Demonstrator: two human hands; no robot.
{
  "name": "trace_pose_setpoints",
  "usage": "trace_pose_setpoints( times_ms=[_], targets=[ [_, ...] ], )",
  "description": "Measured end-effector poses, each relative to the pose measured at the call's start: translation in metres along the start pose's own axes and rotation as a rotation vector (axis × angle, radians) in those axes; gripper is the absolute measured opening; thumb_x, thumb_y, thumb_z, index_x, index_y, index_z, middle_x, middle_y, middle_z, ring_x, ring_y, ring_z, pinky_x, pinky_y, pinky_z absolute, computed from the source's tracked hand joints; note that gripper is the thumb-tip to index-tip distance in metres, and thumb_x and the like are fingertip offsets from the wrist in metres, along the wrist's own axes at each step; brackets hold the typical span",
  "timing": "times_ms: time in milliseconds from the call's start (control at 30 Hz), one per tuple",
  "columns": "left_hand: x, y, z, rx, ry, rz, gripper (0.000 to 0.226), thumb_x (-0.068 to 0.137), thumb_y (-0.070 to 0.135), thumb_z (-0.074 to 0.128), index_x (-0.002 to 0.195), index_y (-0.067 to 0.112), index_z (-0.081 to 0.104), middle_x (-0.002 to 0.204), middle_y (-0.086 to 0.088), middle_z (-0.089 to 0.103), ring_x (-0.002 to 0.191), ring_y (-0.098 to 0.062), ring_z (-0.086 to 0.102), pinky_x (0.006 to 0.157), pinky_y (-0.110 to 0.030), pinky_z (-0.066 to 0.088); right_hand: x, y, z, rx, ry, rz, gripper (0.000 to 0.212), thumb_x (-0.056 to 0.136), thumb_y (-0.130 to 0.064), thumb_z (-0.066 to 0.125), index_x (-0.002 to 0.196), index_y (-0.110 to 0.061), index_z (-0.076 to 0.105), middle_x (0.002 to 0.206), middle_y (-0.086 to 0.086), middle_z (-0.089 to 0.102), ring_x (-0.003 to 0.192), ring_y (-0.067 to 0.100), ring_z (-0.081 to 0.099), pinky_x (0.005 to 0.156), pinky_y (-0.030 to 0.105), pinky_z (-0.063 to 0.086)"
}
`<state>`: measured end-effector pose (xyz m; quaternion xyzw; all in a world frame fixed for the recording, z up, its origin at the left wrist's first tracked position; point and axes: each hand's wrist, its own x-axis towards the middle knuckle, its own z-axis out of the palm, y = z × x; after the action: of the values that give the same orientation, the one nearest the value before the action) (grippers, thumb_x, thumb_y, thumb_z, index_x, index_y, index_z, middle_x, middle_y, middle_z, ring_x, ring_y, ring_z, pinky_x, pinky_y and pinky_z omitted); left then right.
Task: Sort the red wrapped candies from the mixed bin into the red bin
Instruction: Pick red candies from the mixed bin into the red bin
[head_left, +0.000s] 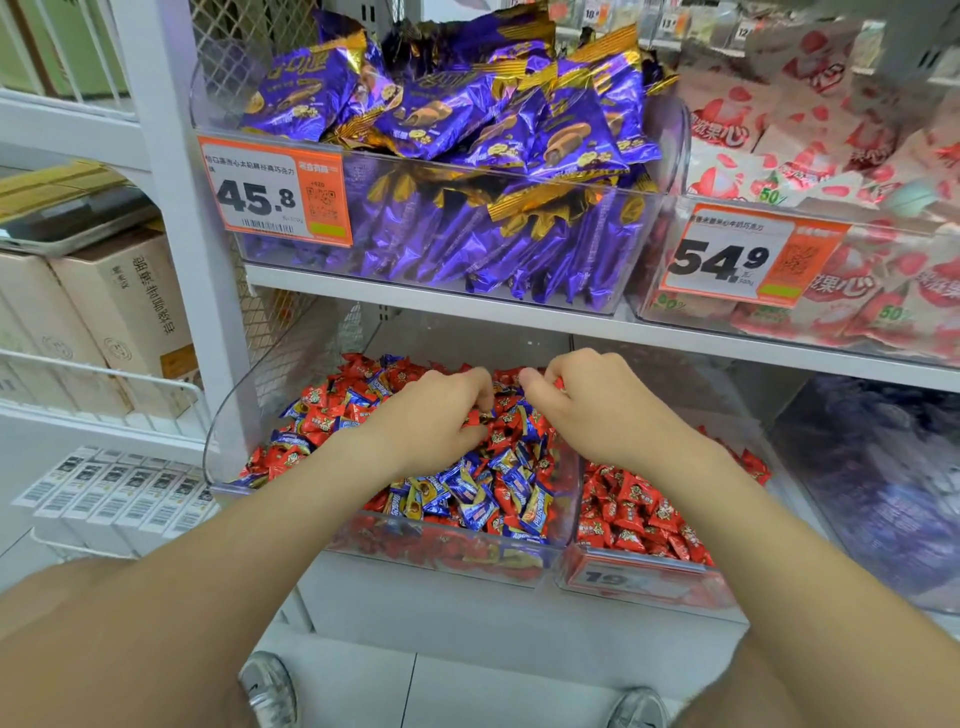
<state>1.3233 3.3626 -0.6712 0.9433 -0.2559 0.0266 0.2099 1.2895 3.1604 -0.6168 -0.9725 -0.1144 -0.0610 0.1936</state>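
Both arms are reaching forward into the mixed bin (224, 415), a clear tub sitting on the lower shelf (519, 613). The left hand (436, 415) is lying palm down on the heap, its fingers curling into the candies near the middle of the bin. The right hand (597, 410) is hovering just beside it at the bin's right side, knuckles up, its thumb and fingers bunching together at the tips. Whether either hand is actually gripping a candy I cannot tell, as the fingertips are sinking among the wrappers.

Red candies (322, 415) are filling most of the mixed bin, with blue candies (483, 493) lying among them, thickest toward the front under the left wrist. The red bin (649, 584) is standing right beside the mixed bin on its right, touching it, and is holding only red wrappers, piling toward its front. A blurred tag (608, 577) is hanging on its front wall.

On the upper shelf (415, 293), a clear tub of purple packs (467, 130) is sitting above the mixed bin, showing a 45.8 tag (275, 192). Pink packs (831, 140) are filling the tub to its right, behind a 54.9 tag (748, 254). Boxes (130, 312) are standing on a rack at the left. Two shoes (270, 691) are showing on the floor below
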Motion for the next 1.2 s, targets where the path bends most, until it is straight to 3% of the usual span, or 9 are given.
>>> trace_pose_setpoints(
  times_ms=[100,233,300,467,633,733,900,1033,1200],
  targets=[
    [0.001,0.003,0.006,0.154,-0.066,-0.012,0.033,0.096,0.049,0.068,0.119,0.028,0.057,0.083,0.005,0.059,0.083,-0.025,0.059,0.066,-0.037,0.043,-0.002,0.001,0.002,0.030,-0.001,-0.026,0.044,0.099,-0.050,0.067,0.076,-0.014,0.064,0.059,0.000,0.062,0.068,0.018,0.062,0.059,0.030,0.045],
    [0.006,0.003,0.015,0.325,-0.162,-0.051,0.033,0.098,0.048,0.066,0.118,0.022,0.060,0.105,-0.005,0.066,0.098,-0.033,0.066,0.067,-0.040,0.046,-0.002,0.001,0.013,0.052,-0.063,-0.176,0.009,0.102,-0.031,0.068,0.108,-0.024,0.070,0.066,-0.011,0.064,0.069,0.017,0.066,0.082,0.037,0.058],
    [0.007,0.001,0.015,0.314,-0.163,-0.042,0.024,0.100,0.043,0.065,0.108,0.021,0.056,0.101,-0.006,0.065,0.095,-0.033,0.066,0.068,-0.043,0.051,0.002,0.000,0.020,-0.027,-0.011,-0.274,0.015,0.106,-0.029,0.059,0.114,-0.027,0.072,0.079,-0.010,0.070,0.079,0.020,0.066,0.084,0.040,0.057],
    [0.002,-0.008,-0.002,0.070,-0.107,-0.123,0.019,0.105,0.035,0.046,0.101,0.017,0.047,0.089,-0.005,0.061,0.083,-0.031,0.061,0.072,-0.044,0.049,0.017,-0.003,0.020,-0.216,0.098,-0.198,0.051,0.109,-0.053,0.043,0.070,-0.023,0.057,0.062,0.000,0.053,0.069,0.035,0.059,0.062,0.040,0.046],
    [-0.008,-0.016,-0.018,0.016,0.043,-0.260,0.040,0.100,0.043,0.043,0.075,0.013,0.052,0.067,-0.005,0.060,0.065,-0.027,0.059,0.059,-0.036,0.043,0.031,-0.011,0.027,-0.434,-0.173,-0.235,0.033,0.105,-0.047,0.057,0.100,-0.017,0.070,0.076,0.002,0.051,0.085,0.037,0.065,0.068,0.039,0.048],
    [-0.011,-0.016,-0.019,-0.007,0.086,-0.259,0.051,0.105,0.046,0.048,0.073,0.008,0.057,0.061,-0.007,0.060,0.060,-0.027,0.059,0.059,-0.036,0.045,0.040,-0.014,0.032,-0.534,-0.333,-0.165,0.044,0.103,-0.051,0.062,0.085,-0.012,0.050,0.076,0.000,0.044,0.072,0.028,0.054,0.067,0.038,0.045],
    [-0.010,-0.017,-0.021,-0.022,-0.065,-0.199,0.010,0.098,0.022,0.061,0.096,0.022,0.071,0.070,0.006,0.061,0.057,-0.014,0.056,0.057,-0.030,0.042,0.044,-0.017,0.046,-0.449,-0.483,-0.160,0.040,0.095,-0.051,0.073,0.111,-0.014,0.067,0.094,0.004,0.058,0.091,0.032,0.064,0.071,0.037,0.047],
    [-0.009,-0.017,-0.023,0.024,-0.092,-0.175,0.014,0.099,0.018,0.059,0.101,0.026,0.069,0.069,0.013,0.050,0.056,-0.008,0.047,0.059,-0.031,0.040,0.044,-0.012,0.053,-0.354,-0.410,-0.179,0.030,0.093,-0.044,0.077,0.117,-0.026,0.076,0.105,0.005,0.065,0.105,0.031,0.066,0.081,0.039,0.053],
    [-0.009,-0.017,-0.028,-0.030,-0.120,-0.170,0.008,0.097,0.040,0.068,0.097,0.032,0.067,0.081,0.011,0.058,0.070,-0.014,0.061,0.061,-0.032,0.041,0.031,-0.005,0.030,0.064,-0.232,-0.165,0.012,0.095,-0.037,0.072,0.102,-0.033,0.081,0.083,-0.015,0.076,0.079,0.005,0.067,0.079,0.031,0.054]
  ],
)
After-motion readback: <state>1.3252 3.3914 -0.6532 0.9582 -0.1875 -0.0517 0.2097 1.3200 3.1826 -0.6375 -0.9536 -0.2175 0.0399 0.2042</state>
